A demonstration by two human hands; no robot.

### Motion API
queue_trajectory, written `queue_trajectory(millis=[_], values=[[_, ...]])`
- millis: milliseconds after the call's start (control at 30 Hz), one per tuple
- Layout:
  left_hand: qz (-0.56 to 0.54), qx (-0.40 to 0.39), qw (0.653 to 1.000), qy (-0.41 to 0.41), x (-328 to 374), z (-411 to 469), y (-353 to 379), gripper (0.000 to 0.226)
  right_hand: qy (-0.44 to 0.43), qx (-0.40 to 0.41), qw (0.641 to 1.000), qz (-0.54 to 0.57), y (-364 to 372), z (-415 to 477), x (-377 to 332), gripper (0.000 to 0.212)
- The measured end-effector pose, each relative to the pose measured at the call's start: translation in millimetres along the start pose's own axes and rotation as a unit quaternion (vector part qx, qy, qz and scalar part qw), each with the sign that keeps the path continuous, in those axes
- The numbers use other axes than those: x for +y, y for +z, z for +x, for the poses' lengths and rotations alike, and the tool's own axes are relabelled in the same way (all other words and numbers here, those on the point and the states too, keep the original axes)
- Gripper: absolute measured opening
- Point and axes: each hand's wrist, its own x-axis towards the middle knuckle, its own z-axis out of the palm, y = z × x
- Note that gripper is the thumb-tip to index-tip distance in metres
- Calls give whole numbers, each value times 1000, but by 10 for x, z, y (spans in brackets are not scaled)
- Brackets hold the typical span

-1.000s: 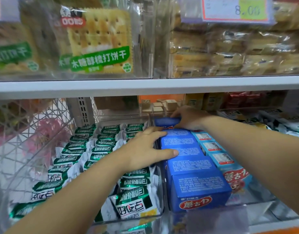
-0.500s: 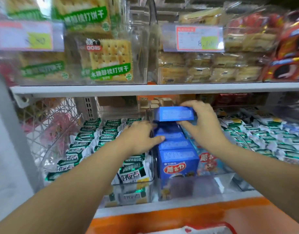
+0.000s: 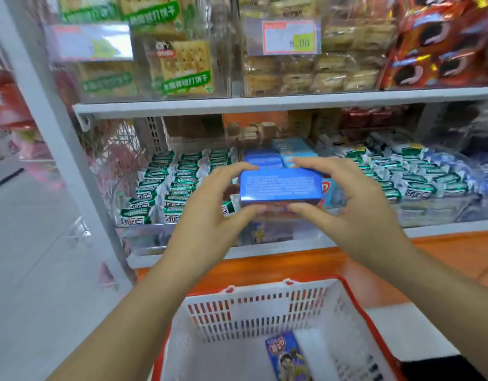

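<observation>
A blue snack box (image 3: pixel 280 186) with white print is held in the air in front of the lower shelf. My left hand (image 3: pixel 209 213) grips its left end between thumb and fingers. My right hand (image 3: pixel 350 199) grips its right end the same way. Behind it, more blue boxes (image 3: pixel 263 159) lie in a row in a clear shelf bin. Below my arms stands a white basket with a red rim (image 3: pixel 264 312); another blue box (image 3: pixel 288 356) lies inside it.
Green-and-white wrapped snacks fill the bins at the left (image 3: pixel 176 182) and the right (image 3: pixel 407 174) of the blue boxes. The upper shelf (image 3: pixel 264 101) carries cracker packs, a price tag (image 3: pixel 289 37) and red biscuit packs (image 3: pixel 440 42). A white shelf post (image 3: pixel 44 111) rises at the left.
My right hand lifted one blue box off the row and drew it out towards me. My left hand left the row and took its other end. The view pulled back, showing the basket.
</observation>
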Motion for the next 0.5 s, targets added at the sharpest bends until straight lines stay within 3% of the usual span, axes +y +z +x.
queue_trajectory(millis=[133, 233, 367, 500], values=[[-124, -6, 987, -97, -151, -214, 3, 37, 108, -106, 982, 117, -16, -211, 73, 66], [-167, -23, 977, -129, -306, -299, 15, 38, 174, -217, 953, 117, 14, -365, 304, 60], [-233, -32, 952, -196, -480, -361, 30, 39, 243, -229, 931, 150, 21, -384, 413, 50], [-360, 7, 896, -259, -522, -375, 62, 39, 272, -204, 912, 230, -15, -359, 355, 46]])
